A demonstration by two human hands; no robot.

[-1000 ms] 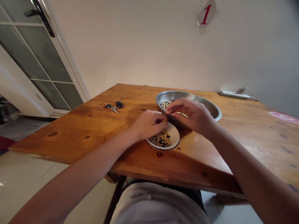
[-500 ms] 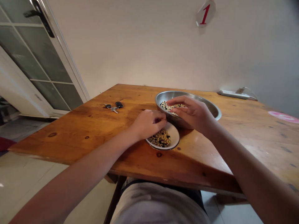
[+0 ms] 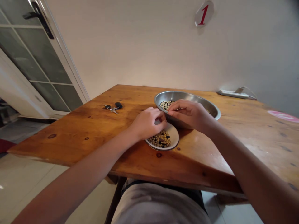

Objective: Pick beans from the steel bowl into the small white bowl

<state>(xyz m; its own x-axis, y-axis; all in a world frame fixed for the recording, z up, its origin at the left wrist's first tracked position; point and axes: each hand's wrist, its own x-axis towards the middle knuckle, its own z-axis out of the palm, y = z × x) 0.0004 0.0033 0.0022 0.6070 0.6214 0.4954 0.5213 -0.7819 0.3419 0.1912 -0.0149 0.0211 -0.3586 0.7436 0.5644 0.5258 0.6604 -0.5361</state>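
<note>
Seen from the head-worn camera, a person sat at a wooden table (image 3: 70, 137), both bare hands working at its middle. The left hand (image 3: 147, 123), fingers curled inward, hovered over a white dish with a dark rim (image 3: 174, 133) holding yellow and black beans (image 3: 160, 140); whether it gripped anything could not be told. The right hand (image 3: 190, 115) reached over the near rim of a steel basin (image 3: 187, 96) toward the far edge, its fingertips (image 3: 170, 112) drawn together beside mixed pale and dark beans (image 3: 166, 105); any bean held was hidden. Car keys (image 3: 113, 108) lay toward the table's left side, a power strip (image 3: 233, 94) along the far edge.
</note>
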